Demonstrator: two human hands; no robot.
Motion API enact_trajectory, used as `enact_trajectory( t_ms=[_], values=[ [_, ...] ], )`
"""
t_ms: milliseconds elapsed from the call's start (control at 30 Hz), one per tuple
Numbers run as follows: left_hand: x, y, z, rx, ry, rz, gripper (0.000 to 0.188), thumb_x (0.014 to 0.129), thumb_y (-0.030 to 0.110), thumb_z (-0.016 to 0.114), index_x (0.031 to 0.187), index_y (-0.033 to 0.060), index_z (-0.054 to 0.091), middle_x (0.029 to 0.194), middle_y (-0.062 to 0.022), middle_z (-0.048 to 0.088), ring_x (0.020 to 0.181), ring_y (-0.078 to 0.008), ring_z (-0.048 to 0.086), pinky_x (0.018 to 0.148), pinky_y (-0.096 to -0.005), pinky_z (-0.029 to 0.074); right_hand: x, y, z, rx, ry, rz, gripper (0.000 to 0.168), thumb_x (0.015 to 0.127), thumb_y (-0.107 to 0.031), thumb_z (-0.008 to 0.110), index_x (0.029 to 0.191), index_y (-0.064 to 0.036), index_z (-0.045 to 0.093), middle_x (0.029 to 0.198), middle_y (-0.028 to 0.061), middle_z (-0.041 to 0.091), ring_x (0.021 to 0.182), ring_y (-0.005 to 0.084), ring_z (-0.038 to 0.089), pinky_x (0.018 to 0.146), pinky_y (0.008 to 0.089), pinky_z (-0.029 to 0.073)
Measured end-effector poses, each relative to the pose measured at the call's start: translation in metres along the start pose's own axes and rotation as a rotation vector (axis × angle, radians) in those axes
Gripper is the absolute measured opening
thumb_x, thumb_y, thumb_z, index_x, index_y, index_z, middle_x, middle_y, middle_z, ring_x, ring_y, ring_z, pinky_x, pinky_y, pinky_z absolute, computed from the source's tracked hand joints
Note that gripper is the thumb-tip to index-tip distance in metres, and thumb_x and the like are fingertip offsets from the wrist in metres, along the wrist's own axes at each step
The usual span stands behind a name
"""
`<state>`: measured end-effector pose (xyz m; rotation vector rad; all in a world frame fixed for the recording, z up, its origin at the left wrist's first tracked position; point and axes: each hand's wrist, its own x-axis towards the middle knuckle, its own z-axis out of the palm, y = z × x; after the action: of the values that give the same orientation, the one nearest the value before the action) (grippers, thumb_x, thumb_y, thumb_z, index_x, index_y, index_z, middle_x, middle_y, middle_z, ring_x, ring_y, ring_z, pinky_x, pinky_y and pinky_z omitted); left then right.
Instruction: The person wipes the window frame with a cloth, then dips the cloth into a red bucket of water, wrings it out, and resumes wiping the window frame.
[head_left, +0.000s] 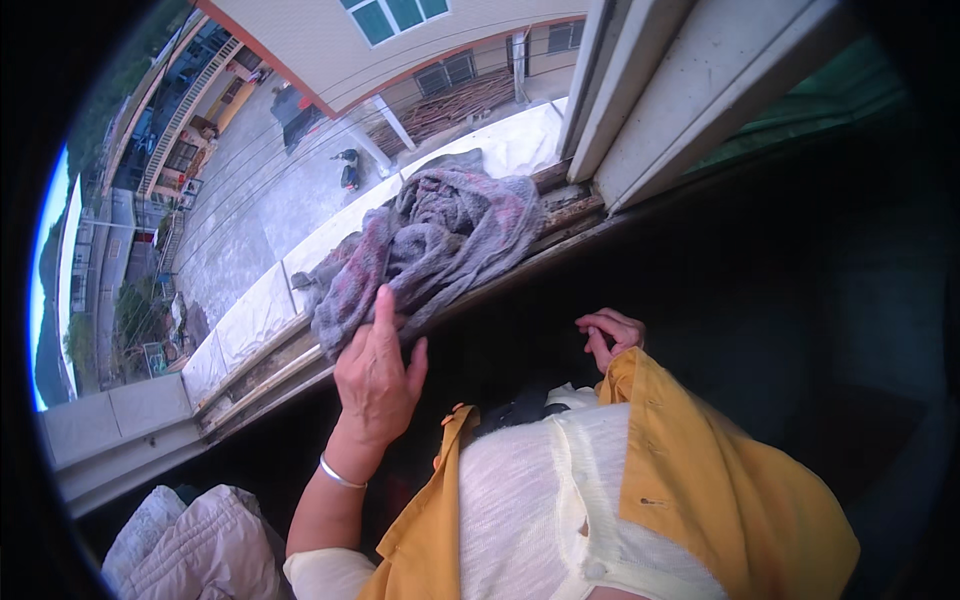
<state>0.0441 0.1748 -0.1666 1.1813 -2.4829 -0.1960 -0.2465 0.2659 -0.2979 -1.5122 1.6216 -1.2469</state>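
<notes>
A crumpled grey and pink cloth (457, 232), like a towel, lies across the window sill and its sliding track (262, 364). At the cloth's lower left edge is my left hand (379, 375), its index finger extended against the fabric and its thumb apart; the other fingertips are partly hidden, so a grip on the cloth cannot be made out. My right hand (613, 336) hangs in front of my body, away from the cloth, with fingers curled loosely and nothing visible in them.
White window frame posts (675, 97) rise at the upper right. A white tiled ledge (247, 300) runs outside the track, above a concrete yard (247, 180) far below. A pale quilted garment (202, 547) lies at the lower left. The area inside the sill is dark.
</notes>
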Motion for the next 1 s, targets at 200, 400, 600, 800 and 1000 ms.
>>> enact_trajectory(
  t_ms=[200,400,600,800,1000],
  values=[
    [-0.014,0.011,0.002,0.034,0.139,-0.123,0.071,0.076,0.000,0.062,0.137,-0.0119,0.028,0.115,-0.0289,0.053,0.092,-0.0399,0.055,0.082,-0.0421,0.047,0.017,0.011,0.020,-0.058,-0.149,-0.155,0.017,0.075,0.004,0.060,0.088,-0.004,0.067,0.078,0.0102,0.063,0.065,0.0242,0.063,0.054,0.0303,0.051],
    [0.066,0.076,0.044,-0.229,0.073,0.017,0.070,0.082,0.005,0.059,0.142,-0.0065,0.025,0.129,-0.0279,0.048,0.100,-0.0392,0.057,0.089,-0.0422,0.045,0.001,0.010,-0.016,-0.109,-0.109,-0.121,0.016,0.076,0.002,0.059,0.089,-0.005,0.067,0.079,0.0100,0.063,0.065,0.0256,0.062,0.054,0.0335,0.050],
    [0.118,0.094,0.084,-0.307,0.220,0.127,0.082,0.080,0.004,0.062,0.146,-0.0030,0.014,0.117,-0.0272,0.054,0.098,-0.0386,0.058,0.087,-0.0403,0.046,-0.005,0.024,-0.019,-0.174,-0.006,-0.071,0.016,0.076,0.001,0.060,0.089,-0.004,0.067,0.079,0.0103,0.063,0.066,0.0274,0.062,0.055,0.0351,0.050],
    [0.115,0.070,0.083,-0.280,0.050,0.207,0.084,0.075,0.001,0.066,0.142,-0.0088,0.016,0.094,-0.0227,0.057,0.087,-0.0362,0.056,0.077,-0.0408,0.045,0.008,0.019,-0.018,-0.181,-0.104,-0.109,0.015,0.077,0.001,0.059,0.089,-0.003,0.067,0.079,0.0118,0.063,0.066,0.0283,0.062,0.056,0.0359,0.050],
    [0.050,0.025,0.043,-0.076,0.070,0.155,0.059,0.079,0.007,0.064,0.128,-0.0110,0.038,0.095,-0.0233,0.056,0.086,-0.0375,0.056,0.075,-0.0422,0.046,0.014,0.002,-0.012,-0.225,-0.172,-0.140,0.014,0.077,0.000,0.060,0.090,-0.001,0.066,0.079,0.0131,0.063,0.066,0.0289,0.063,0.056,0.0359,0.051]
  ],
)
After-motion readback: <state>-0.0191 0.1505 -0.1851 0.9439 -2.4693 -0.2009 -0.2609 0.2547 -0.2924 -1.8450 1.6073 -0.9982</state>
